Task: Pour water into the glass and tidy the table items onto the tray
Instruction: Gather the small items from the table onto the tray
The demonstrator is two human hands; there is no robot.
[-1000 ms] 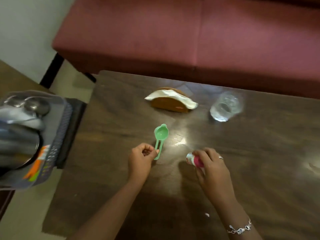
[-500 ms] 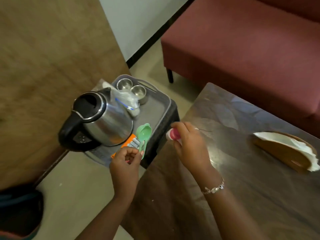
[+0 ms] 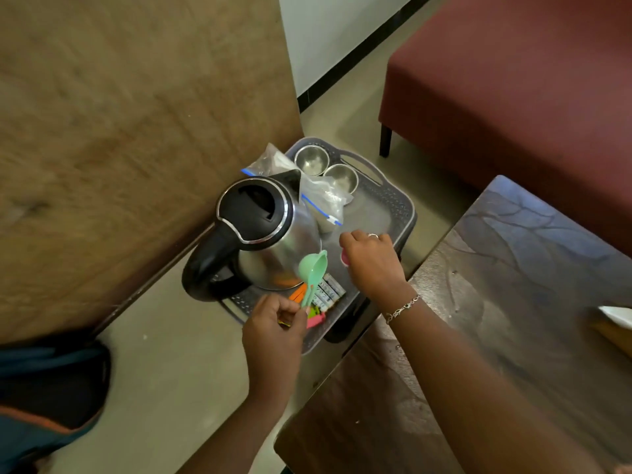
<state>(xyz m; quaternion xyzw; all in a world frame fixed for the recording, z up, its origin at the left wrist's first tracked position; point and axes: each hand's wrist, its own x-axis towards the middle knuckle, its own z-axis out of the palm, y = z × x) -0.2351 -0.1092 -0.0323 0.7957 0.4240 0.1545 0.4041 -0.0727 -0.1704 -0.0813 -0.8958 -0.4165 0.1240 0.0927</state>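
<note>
The grey tray (image 3: 405,213) sits on a low stand left of the dark table (image 3: 496,319). On it stand a steel kettle (image 3: 263,234), two small steel bowls (image 3: 325,169), a plastic bag (image 3: 321,196) and several coloured sachets (image 3: 325,292). My left hand (image 3: 273,336) pinches the handle of a green scoop (image 3: 313,271) above the tray's near end. My right hand (image 3: 372,261) hovers over the tray's middle, closed on a small pink bottle (image 3: 344,258) that is mostly hidden by the fingers. The glass is out of view.
A maroon sofa (image 3: 513,80) stands behind the table. A brown wooden panel (image 3: 119,131) fills the left. A napkin holder's edge (image 3: 615,323) shows at the right border. Something dark blue and orange (image 3: 48,398) lies on the floor at lower left.
Both hands moved from the table's edge to above the tray, carrying the green scoop and the pink bottle. My view swung further toward the tray.
</note>
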